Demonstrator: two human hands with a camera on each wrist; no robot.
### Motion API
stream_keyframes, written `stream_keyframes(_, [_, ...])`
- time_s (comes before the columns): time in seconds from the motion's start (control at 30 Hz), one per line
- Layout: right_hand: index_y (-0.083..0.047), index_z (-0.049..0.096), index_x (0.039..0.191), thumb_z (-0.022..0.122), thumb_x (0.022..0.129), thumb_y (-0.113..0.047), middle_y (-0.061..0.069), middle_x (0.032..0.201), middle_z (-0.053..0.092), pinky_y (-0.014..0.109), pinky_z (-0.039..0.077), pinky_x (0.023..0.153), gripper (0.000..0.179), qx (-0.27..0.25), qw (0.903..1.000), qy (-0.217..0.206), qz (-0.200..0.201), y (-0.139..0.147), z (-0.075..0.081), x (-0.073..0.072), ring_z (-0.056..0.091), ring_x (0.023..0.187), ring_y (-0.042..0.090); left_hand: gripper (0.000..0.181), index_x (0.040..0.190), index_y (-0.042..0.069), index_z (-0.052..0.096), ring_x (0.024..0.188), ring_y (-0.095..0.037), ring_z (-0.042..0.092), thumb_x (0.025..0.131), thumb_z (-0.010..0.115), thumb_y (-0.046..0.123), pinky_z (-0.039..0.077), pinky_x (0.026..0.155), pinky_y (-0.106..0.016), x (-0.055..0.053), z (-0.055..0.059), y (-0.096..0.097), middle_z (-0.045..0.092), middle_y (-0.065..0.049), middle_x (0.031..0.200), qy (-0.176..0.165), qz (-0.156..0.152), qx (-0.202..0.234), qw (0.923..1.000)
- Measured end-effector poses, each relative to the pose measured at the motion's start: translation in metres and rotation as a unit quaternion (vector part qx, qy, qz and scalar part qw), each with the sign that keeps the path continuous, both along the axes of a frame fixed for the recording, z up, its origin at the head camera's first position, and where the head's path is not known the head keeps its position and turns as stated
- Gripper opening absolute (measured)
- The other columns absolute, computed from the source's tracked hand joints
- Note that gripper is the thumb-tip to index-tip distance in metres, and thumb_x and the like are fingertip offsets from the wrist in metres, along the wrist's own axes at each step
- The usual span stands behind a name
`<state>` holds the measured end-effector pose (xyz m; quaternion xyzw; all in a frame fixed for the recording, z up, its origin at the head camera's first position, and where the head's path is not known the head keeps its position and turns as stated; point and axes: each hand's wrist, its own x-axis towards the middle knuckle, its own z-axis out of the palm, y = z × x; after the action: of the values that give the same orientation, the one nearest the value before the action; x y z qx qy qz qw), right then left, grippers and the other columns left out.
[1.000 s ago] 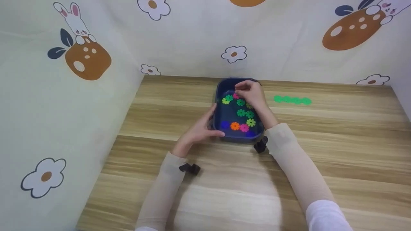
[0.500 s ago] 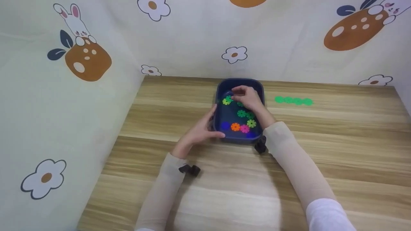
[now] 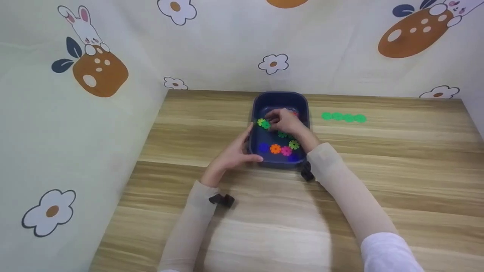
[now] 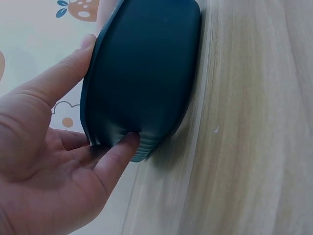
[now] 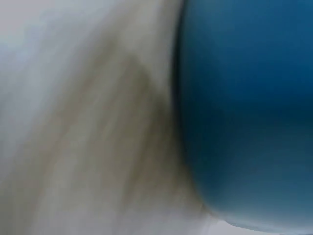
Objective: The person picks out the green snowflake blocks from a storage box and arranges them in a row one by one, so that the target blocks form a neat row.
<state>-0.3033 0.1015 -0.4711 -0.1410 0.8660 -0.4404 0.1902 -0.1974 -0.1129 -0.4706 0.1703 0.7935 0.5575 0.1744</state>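
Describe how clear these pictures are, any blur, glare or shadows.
Head view: fairly clear, with a pale bright patch on the wooden table and darker shadow beside it; left wrist view: dim, but the left hand and dark tub are readable; right wrist view: badly blurred, the wooden table smeared into streaks.

The wooden tabletop (image 3: 272, 219) offers a passage between the forearms (image 3: 188, 226); the left hand (image 3: 235, 152) bars the left side of the blue tray (image 3: 280, 165), the right hand (image 3: 286, 121) its middle (raised walls (image 4: 146, 63) all round).
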Motion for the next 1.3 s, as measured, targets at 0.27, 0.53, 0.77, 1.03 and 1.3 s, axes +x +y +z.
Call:
stream_keyframes(0.27, [-0.001, 0.070, 0.115, 0.073, 0.083, 0.001, 0.017, 0.111, 0.070, 0.043, 0.055, 0.093, 0.033, 0.092, 0.9898, 0.091, 0.060, -0.0079, -0.0051, 0.0030, 0.063, 0.097, 0.027, 0.109, 0.161, 0.010, 0.005, 0.154, -0.033, 0.020, 0.084, 0.080, 0.013, 0.029, 0.123, -0.044, -0.0011, -0.0004, 0.0003, 0.003, -0.015, 0.169, 0.005, -0.001, 0.001, 1.0000])
stream_keyframes(0.53, [-0.001, 0.068, 0.108, 0.076, 0.080, 0.004, 0.018, 0.107, 0.069, 0.044, 0.056, 0.092, 0.029, 0.064, 0.9899, 0.089, 0.091, -0.0093, -0.0044, 0.0056, 0.064, 0.097, 0.029, 0.108, 0.161, 0.010, 0.005, 0.154, -0.034, 0.020, 0.084, 0.080, 0.012, 0.025, 0.125, -0.045, -0.0011, -0.0027, -0.0001, 0.004, -0.016, 0.169, 0.006, 0.001, -0.001, 1.0000])
stream_keyframes(0.77, [-0.002, 0.072, 0.103, 0.070, 0.085, 0.005, 0.016, 0.101, 0.072, 0.035, 0.058, 0.083, 0.019, 0.001, 0.9935, 0.066, 0.093, -0.0075, -0.0052, 0.0041, 0.065, 0.087, 0.021, 0.108, 0.161, 0.010, 0.002, 0.153, -0.036, 0.019, 0.085, 0.078, 0.009, 0.031, 0.122, -0.046, -0.0016, -0.0032, -0.0004, 0.000, -0.014, 0.169, -0.008, -0.011, 0.025, 0.9996])
stream_keyframes(1.03, [-0.004, 0.076, 0.104, 0.072, 0.089, -0.005, 0.014, 0.100, 0.075, 0.026, 0.058, 0.079, 0.016, -0.040, 0.9936, 0.064, 0.084, -0.0042, -0.0036, 0.0019, 0.065, 0.080, 0.013, 0.104, 0.162, 0.014, 0.006, 0.154, -0.034, 0.018, 0.086, 0.077, 0.009, 0.030, 0.123, -0.046, -0.0009, -0.0026, -0.0002, 0.003, -0.012, 0.170, -0.002, 0.005, -0.004, 1.0000])
stream_keyframes(1.3, [-0.002, 0.076, 0.109, 0.068, 0.092, -0.005, 0.018, 0.109, 0.074, 0.019, 0.058, 0.078, 0.019, -0.082, 0.9917, 0.071, 0.068, -0.0021, 0.0003, 0.0020, 0.066, 0.082, 0.009, 0.106, 0.162, 0.014, 0.004, 0.154, -0.035, 0.018, 0.086, 0.078, 0.012, 0.029, 0.123, -0.046, -0.0005, -0.0018, -0.0004, 0.004, -0.013, 0.169, 0.005, 0.002, -0.011, 0.9999])
